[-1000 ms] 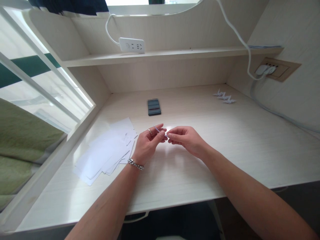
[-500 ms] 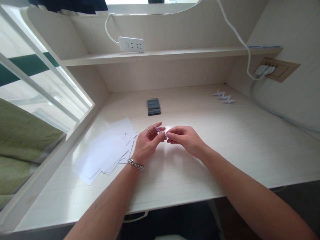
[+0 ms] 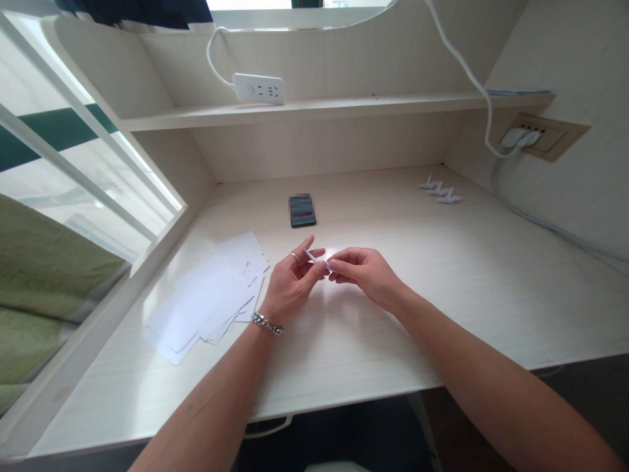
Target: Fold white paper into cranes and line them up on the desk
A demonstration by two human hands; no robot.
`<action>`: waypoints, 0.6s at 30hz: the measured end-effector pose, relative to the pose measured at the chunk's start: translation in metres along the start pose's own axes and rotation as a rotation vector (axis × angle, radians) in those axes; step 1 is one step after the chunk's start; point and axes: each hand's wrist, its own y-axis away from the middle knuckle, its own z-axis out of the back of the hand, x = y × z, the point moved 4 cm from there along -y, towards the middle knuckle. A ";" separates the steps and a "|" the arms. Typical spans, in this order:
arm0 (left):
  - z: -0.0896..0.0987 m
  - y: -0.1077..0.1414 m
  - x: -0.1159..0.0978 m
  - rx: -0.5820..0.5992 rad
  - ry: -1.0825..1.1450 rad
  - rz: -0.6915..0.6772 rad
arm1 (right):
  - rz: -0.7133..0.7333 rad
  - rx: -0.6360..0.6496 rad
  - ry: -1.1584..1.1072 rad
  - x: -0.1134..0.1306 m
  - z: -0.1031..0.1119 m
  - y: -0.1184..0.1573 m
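A small, thin piece of folded white paper (image 3: pixel 310 255) is pinched between both hands above the desk. My left hand (image 3: pixel 291 278) grips it with thumb and fingers; a ring and a chain bracelet are on this hand and wrist. My right hand (image 3: pixel 364 270) pinches the paper's other end, its fingertips close against those of the left. Fingers hide much of the paper. White sheets and slips (image 3: pixel 211 288) lie overlapping to the left. Several small folded paper cranes (image 3: pixel 442 191) stand in a row at the back right.
A dark phone-like object (image 3: pixel 301 211) lies behind my hands on the desk (image 3: pixel 344 367). The shelf (image 3: pixel 344 108) above holds a white power strip (image 3: pixel 258 88). A white cable (image 3: pixel 462 62) runs to the wall socket (image 3: pixel 553 136) at right.
The piece of paper has turned slightly in my fingers and shows a whiter face. My left index finger has lifted a little. My right hand has hardly moved.
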 end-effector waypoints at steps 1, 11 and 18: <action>0.000 0.000 0.001 0.002 0.004 -0.006 | 0.000 -0.009 0.002 0.000 0.000 0.000; -0.002 -0.003 0.003 -0.058 0.151 0.037 | 0.091 -0.130 0.009 -0.001 0.001 -0.004; 0.000 -0.005 0.003 -0.112 0.240 0.013 | 0.134 -0.106 0.097 -0.002 -0.001 -0.002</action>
